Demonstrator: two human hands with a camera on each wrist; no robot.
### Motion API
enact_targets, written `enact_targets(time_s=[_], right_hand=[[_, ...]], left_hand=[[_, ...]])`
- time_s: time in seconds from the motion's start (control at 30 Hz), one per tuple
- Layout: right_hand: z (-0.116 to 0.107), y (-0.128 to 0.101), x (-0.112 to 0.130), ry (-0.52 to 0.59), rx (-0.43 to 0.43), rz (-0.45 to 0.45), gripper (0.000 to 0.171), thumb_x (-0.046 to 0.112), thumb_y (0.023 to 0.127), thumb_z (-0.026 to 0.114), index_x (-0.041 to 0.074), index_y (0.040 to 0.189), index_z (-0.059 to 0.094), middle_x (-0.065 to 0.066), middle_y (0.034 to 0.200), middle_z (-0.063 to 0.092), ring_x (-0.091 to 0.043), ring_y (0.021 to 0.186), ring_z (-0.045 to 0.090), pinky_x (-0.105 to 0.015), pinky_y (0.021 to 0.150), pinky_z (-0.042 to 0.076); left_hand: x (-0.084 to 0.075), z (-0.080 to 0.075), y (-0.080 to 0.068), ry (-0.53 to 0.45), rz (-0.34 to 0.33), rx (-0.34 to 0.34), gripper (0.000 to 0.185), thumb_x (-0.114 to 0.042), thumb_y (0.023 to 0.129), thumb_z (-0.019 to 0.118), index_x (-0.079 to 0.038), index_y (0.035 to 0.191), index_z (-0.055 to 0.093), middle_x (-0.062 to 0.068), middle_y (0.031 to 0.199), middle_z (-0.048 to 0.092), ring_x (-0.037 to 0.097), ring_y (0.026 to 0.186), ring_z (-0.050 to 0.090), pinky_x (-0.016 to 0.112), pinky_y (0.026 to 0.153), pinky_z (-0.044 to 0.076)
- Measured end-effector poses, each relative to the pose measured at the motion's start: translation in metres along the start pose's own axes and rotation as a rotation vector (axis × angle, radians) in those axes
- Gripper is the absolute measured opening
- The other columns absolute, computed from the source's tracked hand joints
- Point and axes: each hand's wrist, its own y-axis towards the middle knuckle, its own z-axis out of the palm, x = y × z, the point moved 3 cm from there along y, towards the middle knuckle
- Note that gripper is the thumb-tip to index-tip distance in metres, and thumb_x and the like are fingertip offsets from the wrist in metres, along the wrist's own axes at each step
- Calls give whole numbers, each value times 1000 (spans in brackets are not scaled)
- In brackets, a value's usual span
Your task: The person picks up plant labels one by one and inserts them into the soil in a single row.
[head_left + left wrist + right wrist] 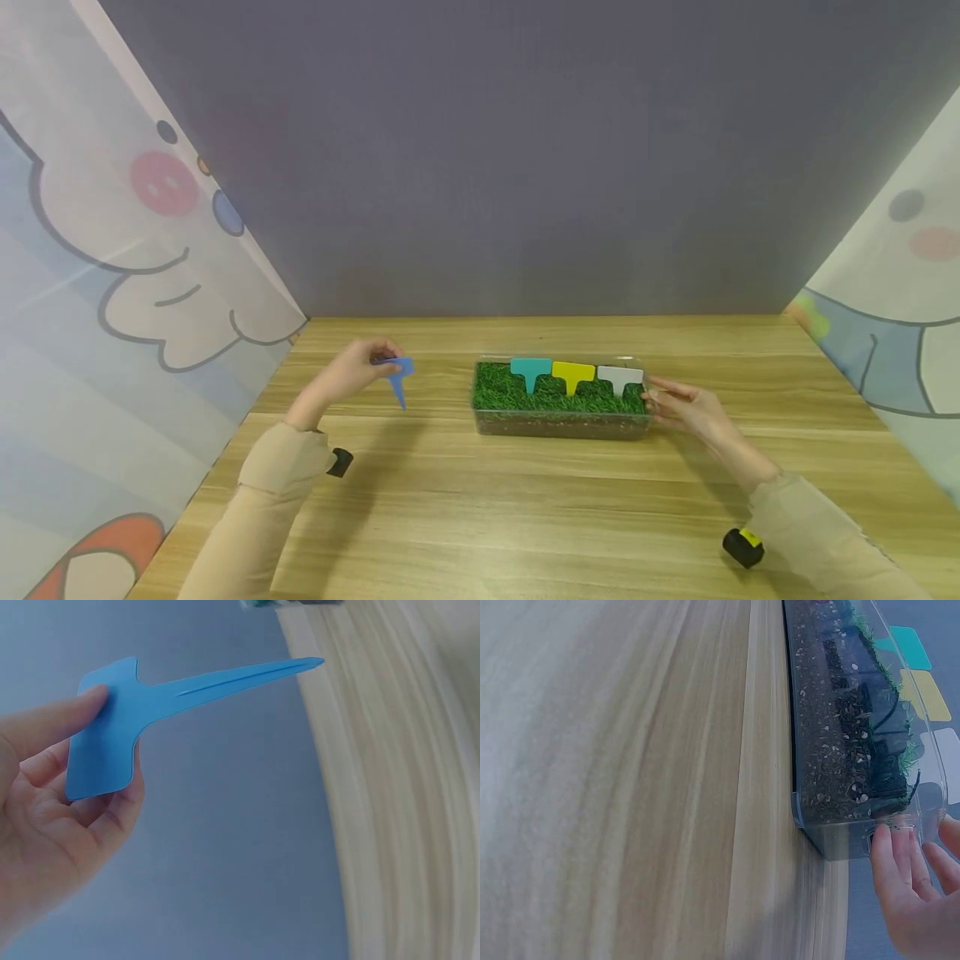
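Observation:
My left hand (352, 375) pinches a blue T-shaped plant label (398, 374) by its wide head, lifted above the table to the left of the planter; the left wrist view shows the blue label (142, 712) between thumb and fingers, spike pointing away. A clear plastic planter (558, 423) filled with soil and green grass stands mid-table. Teal (530, 370), yellow (572, 373) and white (619, 377) labels stand in it in a row. My right hand (686, 408) rests with straight fingers (900, 855) against the planter's right end wall (855, 832).
The wooden table (525, 517) stretches toward me. A grey wall stands behind, and cartoon-printed curtains (97, 275) hang at both sides.

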Motion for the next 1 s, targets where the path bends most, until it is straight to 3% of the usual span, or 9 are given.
enact_targets(time_s=[0.27,0.5,1.0], right_hand=[[2,-2,1,11,9,-3,43,17,86,58,12,126,46,6,97,65,-8,85,62,-27,78,49],[3,-3,5,-19,-22,26,54,18,86,58,-1,131,33,3,100,64,-7,84,62,-27,79,49],[3,-4,7,-18,-20,30,55,18,86,57,-1,131,32,5,98,65,-7,85,62,-28,80,49]], left_hand=[[-26,3,15,-7,43,-6,12,-11,85,58,-3,93,60,7,87,62,20,80,59,35,73,48],[-42,9,26,-11,64,-1,11,-13,85,59,-5,92,59,7,89,62,21,82,59,33,73,49],[-67,31,52,-53,128,16,8,-8,84,60,-3,90,60,8,86,64,18,77,60,31,73,49]])
